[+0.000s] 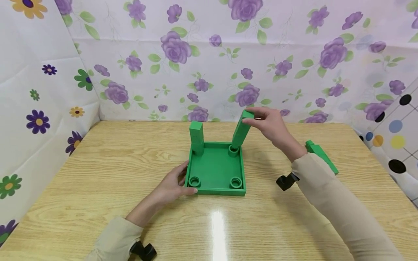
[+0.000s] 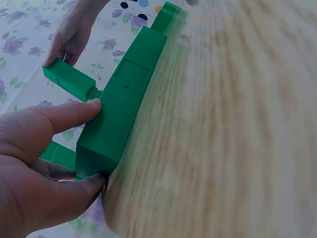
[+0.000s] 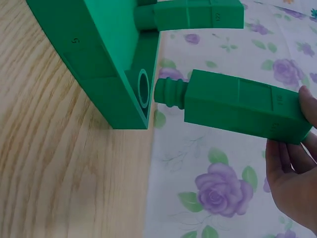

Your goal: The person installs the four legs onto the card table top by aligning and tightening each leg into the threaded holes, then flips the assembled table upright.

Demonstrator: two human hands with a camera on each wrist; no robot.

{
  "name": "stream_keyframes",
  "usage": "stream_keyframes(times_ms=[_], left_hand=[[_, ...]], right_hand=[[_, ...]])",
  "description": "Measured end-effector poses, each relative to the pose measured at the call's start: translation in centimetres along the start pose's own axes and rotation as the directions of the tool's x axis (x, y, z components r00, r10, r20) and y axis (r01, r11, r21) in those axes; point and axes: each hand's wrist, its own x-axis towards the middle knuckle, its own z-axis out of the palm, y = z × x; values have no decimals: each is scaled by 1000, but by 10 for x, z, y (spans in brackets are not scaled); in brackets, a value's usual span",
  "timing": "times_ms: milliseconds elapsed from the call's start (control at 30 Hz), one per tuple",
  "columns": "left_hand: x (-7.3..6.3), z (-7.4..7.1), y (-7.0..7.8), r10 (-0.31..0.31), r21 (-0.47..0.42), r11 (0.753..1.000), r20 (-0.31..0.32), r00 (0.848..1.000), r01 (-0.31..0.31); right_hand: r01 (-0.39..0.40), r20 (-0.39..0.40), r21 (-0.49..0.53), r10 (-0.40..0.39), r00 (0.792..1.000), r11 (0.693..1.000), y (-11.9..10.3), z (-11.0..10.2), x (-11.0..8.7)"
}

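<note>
A green square tabletop [image 1: 215, 166] with a raised rim and round corner sockets lies with its hollow side up. My left hand [image 1: 173, 181] grips its near left corner, fingers along the left side and thumb at the front edge. My right hand [image 1: 269, 125] pinches the upper end of a green square leg [image 1: 241, 132], which leans to the right above the far right socket [image 1: 233, 150]. In the right wrist view, the leg's threaded end [image 3: 171, 92] is just apart from that socket. Another leg [image 1: 196, 134] stands upright in the far left corner.
A loose green leg [image 1: 323, 157] lies on the wooden table [image 1: 130, 152] at the right, beyond my right forearm. Flowered cloth [image 1: 215, 72] hangs behind the table. The two near sockets hold no leg.
</note>
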Motion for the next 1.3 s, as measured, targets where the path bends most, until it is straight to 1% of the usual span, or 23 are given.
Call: stream_keyframes(times_ms=[200,333,467,600,833,933,1100,1200,1300], left_hand=[[0,0,0,1,-6,1000,3,1000,-1],[-1,-1,0,5,-8,1000,10,1000,-5],[-1,-1,-1,10,-5,1000,14,1000,-10],[0,-1,-1,10,-5,1000,15,1000,-10],[0,-1,0,-7,0,1000,4,1000,7],[0,-1,0,-12,2,1000,4,1000,12],[-1,-1,0,-9,-1,1000,5,1000,9],[0,-1,0,-9,2,1000,4,1000,9],[0,-1,0,-7,6,1000,5,1000,7]], right_hand=[[25,98,-69,-19,995,997,-2,7,6],[27,154,-82,-14,988,996,-1,11,7],[18,179,-91,-1,984,996,-1,15,6],[21,205,-104,0,979,994,-2,13,6],[5,286,-114,28,958,993,-4,7,7],[8,295,-117,27,955,993,-5,5,6],[14,287,-134,25,958,991,-2,6,4],[17,262,-129,18,965,991,3,9,4],[20,208,-108,3,978,994,8,15,4]])
